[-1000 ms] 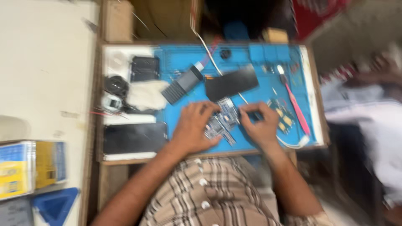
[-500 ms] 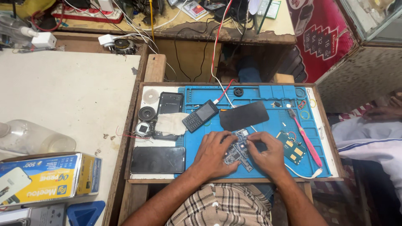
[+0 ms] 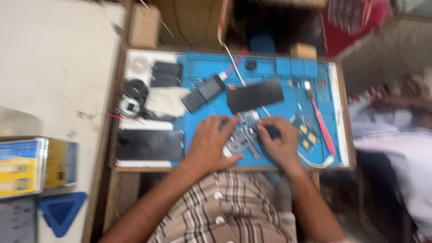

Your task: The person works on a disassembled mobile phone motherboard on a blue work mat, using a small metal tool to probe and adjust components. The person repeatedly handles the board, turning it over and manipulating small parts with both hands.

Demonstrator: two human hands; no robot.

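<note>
The phone board (image 3: 243, 135) lies on the blue mat (image 3: 270, 67), near its front edge, between the two hands. From the left: a white counter (image 3: 58, 67) carries a stack of boxes (image 3: 33, 166) and a blue triangle tool (image 3: 60, 211). Next comes the wooden tray (image 3: 118, 108) holding the mat; on its left strip sit a small round part (image 3: 129, 106), a white cloth (image 3: 165, 101) and a dark screen panel (image 3: 150, 144). On the mat's middle are a keypad phone (image 3: 203, 93) and a black cover (image 3: 254, 95). The left hand (image 3: 211, 144) presses flat on the board's left side, fingers spread, pinning it. The right hand (image 3: 279, 141) has its fingers pinched narrow over something dark at the board's right edge; blur hides what it is. Judging by this, the step in hand is steadying the board while working at one small spot, and the next move calls for a firm left hold and a fine, light touch from the right. Further right lie a small green board (image 3: 306, 132) and a pink tool (image 3: 321, 123). The mat's top compartments hold small bits, too blurred to tell apart
</note>
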